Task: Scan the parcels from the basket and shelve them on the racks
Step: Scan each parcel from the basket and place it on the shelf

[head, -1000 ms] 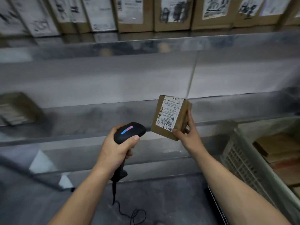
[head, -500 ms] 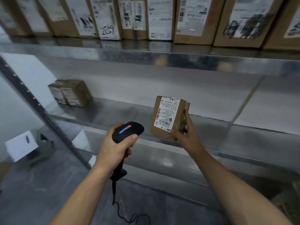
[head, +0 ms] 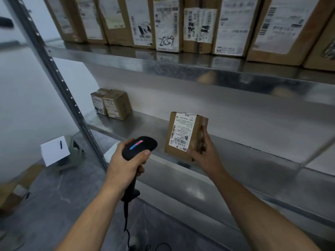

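Observation:
My right hand (head: 204, 153) grips a small brown cardboard parcel (head: 176, 134) upright by its right side and lower corner, its white barcode label facing me, in front of the edge of the middle metal shelf (head: 244, 160). My left hand (head: 125, 163) holds a black corded barcode scanner (head: 140, 146) with a lit blue and red strip, just left of the parcel and pointing toward it. The basket is out of view.
Two small parcels (head: 112, 104) stand at the far left of the middle shelf. Several larger labelled boxes (head: 166, 24) fill the upper shelf. A perforated rack post (head: 59, 78) runs down the left. A white card marked "1" (head: 55, 150) stands on the floor at left.
My view has swung left and up along the rack; the basket left the frame and the two shelved parcels came in. Both hands keep the same grips on scanner and parcel.

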The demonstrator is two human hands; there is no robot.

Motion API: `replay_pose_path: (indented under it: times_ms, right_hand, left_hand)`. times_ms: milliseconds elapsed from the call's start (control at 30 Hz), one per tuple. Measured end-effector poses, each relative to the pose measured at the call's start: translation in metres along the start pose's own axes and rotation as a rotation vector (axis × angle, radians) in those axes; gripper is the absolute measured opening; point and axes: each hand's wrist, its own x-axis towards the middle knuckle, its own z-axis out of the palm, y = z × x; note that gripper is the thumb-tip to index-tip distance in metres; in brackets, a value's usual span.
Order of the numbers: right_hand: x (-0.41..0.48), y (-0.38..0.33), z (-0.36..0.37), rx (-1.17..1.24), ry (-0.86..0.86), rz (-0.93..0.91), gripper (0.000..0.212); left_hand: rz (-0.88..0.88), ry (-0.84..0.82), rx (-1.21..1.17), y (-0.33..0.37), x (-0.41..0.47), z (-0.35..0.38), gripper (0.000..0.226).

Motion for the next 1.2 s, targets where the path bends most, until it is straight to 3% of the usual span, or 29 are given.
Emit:
replay_pose_path:
  times_ms: [267, 400, 567, 667, 767, 1000, 1200]
  right_hand:
    - [0.075, 0.005, 0.082, -0.051, -0.004, -0.038, 0.095]
    - [0.115, 0.010, 0.132, -0.129, 0.013, -0.035, 0.111]
    - [0.162, 0.010, 0.183, -0.184, 0.035, 0.019, 0.115]
    - [0.186, 0.021, 0.208, -0.209, 0.023, 0.063, 0.119]
    - [0.201, 0.030, 0.228, -0.180, 0.023, 0.107, 0.119]
    - [0.229, 0.043, 0.246, -0.269, 0.053, 0.089, 0.114]
    - [0.258, 0.058, 0.257, -0.261, 0.035, 0.082, 0.119]
  left_hand:
    - [0.006, -0.002, 0.022, -0.001, 0.084, -0.057, 0.057]
    - [-0.006, -0.014, 0.000, 0.004, 0.137, -0.092, 0.062]
    - [-0.009, -0.056, -0.003, 0.009, 0.195, -0.131, 0.070]
    - [-0.020, -0.070, 0.016, 0.008, 0.223, -0.154, 0.056]
    - [-0.027, -0.069, 0.029, 0.005, 0.244, -0.171, 0.046]
    - [-0.054, -0.038, 0.016, -0.003, 0.280, -0.186, 0.056]
    - [-0.054, -0.004, 0.004, -0.006, 0.302, -0.175, 0.049]
